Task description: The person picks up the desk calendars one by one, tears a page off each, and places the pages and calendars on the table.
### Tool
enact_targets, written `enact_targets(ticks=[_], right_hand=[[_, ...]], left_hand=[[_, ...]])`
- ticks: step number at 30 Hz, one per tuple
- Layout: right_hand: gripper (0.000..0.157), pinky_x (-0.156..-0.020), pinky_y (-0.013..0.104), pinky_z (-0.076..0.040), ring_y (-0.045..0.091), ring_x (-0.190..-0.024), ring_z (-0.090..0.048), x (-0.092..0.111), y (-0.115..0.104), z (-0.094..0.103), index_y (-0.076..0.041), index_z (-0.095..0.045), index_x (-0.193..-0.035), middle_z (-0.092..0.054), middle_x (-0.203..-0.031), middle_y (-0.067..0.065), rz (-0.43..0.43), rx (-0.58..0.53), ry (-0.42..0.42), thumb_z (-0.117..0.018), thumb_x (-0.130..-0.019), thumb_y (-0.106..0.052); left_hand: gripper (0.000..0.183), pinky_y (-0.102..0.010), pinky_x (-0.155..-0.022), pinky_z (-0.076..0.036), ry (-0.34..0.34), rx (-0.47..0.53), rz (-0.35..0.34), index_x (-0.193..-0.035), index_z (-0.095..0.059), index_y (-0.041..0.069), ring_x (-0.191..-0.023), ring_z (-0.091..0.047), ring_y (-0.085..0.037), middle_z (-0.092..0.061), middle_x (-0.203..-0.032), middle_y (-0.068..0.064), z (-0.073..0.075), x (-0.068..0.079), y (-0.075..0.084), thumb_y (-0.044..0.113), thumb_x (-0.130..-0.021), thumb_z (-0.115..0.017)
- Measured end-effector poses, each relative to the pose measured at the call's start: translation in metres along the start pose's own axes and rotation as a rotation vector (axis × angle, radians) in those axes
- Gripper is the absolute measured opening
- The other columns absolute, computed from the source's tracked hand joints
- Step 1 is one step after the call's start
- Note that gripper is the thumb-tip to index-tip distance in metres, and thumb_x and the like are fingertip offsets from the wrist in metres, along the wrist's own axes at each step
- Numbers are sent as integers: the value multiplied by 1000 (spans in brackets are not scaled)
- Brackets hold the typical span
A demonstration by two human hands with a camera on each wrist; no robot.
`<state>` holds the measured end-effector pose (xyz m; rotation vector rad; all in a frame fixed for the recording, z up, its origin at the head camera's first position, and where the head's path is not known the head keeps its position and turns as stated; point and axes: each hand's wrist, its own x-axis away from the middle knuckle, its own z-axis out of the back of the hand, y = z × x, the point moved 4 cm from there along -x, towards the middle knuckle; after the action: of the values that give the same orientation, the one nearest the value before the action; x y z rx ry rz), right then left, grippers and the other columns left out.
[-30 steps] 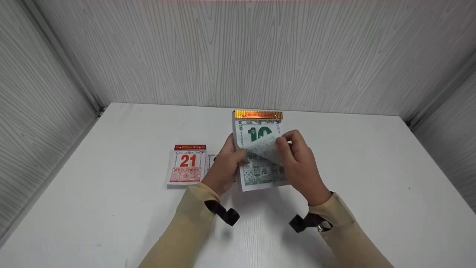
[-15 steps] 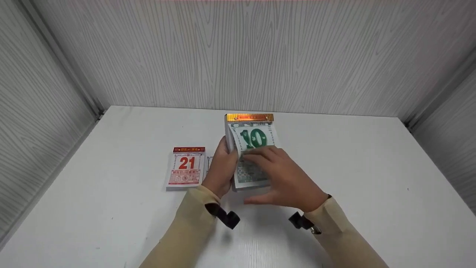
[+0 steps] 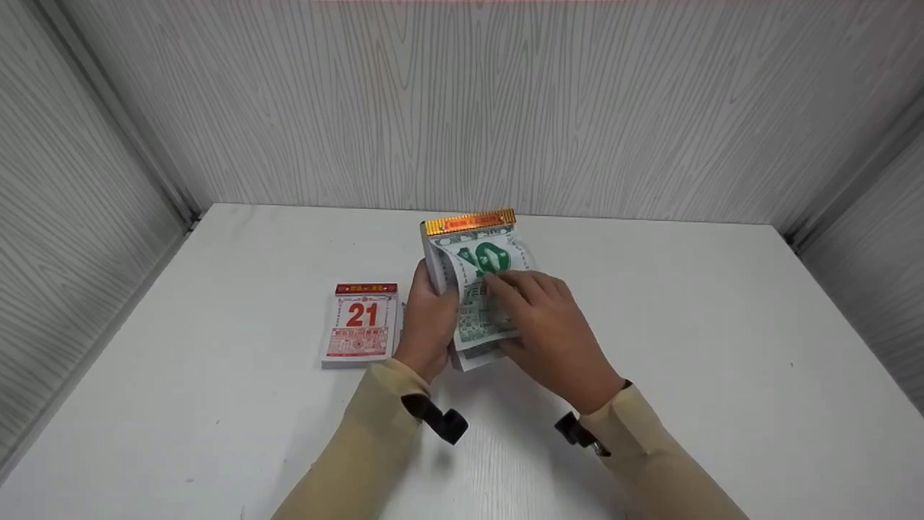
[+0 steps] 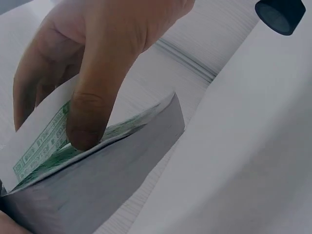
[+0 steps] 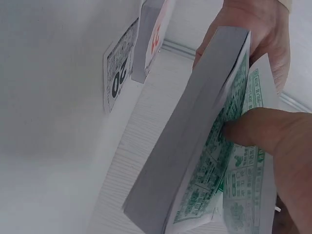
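Observation:
My left hand (image 3: pixel 432 325) grips a thick tear-off calendar (image 3: pixel 469 222) by its left side, above the table. The calendar has a gold top strip and a green-printed front with a large 10. My right hand (image 3: pixel 556 332) pinches the top sheet (image 3: pixel 484 310), which bows away from the block. In the right wrist view, the right thumb (image 5: pixel 253 129) lies under this lifted sheet (image 5: pixel 246 190), between it and the page below. In the left wrist view, the right hand (image 4: pixel 102 63) has its thumb under the sheet and its fingers on the other side.
A smaller red calendar (image 3: pixel 361 325) reading 21 lies on the white table (image 3: pixel 216 404), left of my left hand. Beside it is a black-printed page (image 5: pixel 119 73) reading 20, mostly hidden in the head view. A wood-grain panel (image 3: pixel 462 101) rises behind the table.
The right hand first held a folded sheet, then spread over the front, and now pinches the top sheet and lifts it. The calendar has shifted left and tilted.

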<state>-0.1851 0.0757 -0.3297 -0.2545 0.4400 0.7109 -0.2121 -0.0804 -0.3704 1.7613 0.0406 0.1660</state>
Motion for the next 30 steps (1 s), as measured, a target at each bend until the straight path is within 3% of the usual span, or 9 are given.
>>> enact_targets(ticks=[4,8,13,15,19,21,23,27,30], right_hand=[[54,-111,41,-46,26,-127,-59,-1,-2,2,-12,-67,-137,-65,-136,8,21,5,9,-84,-86,-8],[32,-91,34,-58,19,-112,-70,-1,0,6,-11,-76,-124,-73,-121,5,30,-74,7,-77,-92,-5],[17,-73,25,-59,10,-87,-72,0,5,12,-10,-79,-108,-78,-100,1,7,-150,72,-76,-91,-7],[25,-73,25,-58,10,-86,-70,1,5,10,-10,-77,-111,-77,-101,0,0,-157,59,-82,-86,-10],[75,-90,33,-55,18,-104,-65,0,1,-1,-9,-61,-138,-69,-118,3,-8,-96,-50,-96,-72,-19],[91,-97,38,-52,23,-110,-60,-1,-1,-6,-9,-52,-149,-63,-124,6,-3,-47,-78,-97,-71,-19],[87,-98,40,-50,26,-111,-58,-1,-3,-8,-9,-51,-151,-62,-125,8,2,-12,-72,-93,-75,-15],[57,-97,37,-51,24,-110,-60,-1,-4,-4,-11,-64,-142,-65,-122,7,16,12,-39,-81,-88,-5],[47,-101,36,-52,22,-120,-62,0,-4,2,-10,-67,-137,-66,-129,5,20,-6,-52,-77,-92,-5]], left_hand=[[48,-41,-105,-51,14,38,-6,-153,-36,21,-126,-63,-19,-59,-141,-2,1,-1,1,26,-109,-53],[50,-43,-109,-47,15,26,-10,-152,-37,18,-130,-59,-20,-57,-141,-4,1,-1,1,27,-107,-58],[48,-44,-113,-42,8,-15,-29,-148,-41,16,-132,-54,-21,-55,-141,-6,2,-2,1,28,-105,-60],[46,-43,-113,-43,8,-38,-41,-147,-42,17,-132,-55,-20,-55,-142,-5,1,-2,1,27,-106,-58],[47,-42,-112,-45,6,-59,-33,-152,-39,22,-134,-55,-18,-55,-146,0,1,-1,0,27,-108,-54],[49,-43,-112,-45,7,-45,-23,-155,-36,22,-136,-55,-19,-55,-148,0,1,0,0,27,-109,-53],[47,-42,-112,-45,18,-23,-12,-154,-36,21,-135,-55,-19,-55,-147,0,1,0,-1,28,-110,-51],[44,-41,-110,-47,38,32,-12,-148,-35,16,-131,-57,-19,-54,-141,-5,2,-2,-2,34,-110,-49],[45,-40,-111,-46,44,34,-22,-146,-31,15,-131,-56,-18,-51,-139,-7,3,-2,-2,37,-110,-47]])
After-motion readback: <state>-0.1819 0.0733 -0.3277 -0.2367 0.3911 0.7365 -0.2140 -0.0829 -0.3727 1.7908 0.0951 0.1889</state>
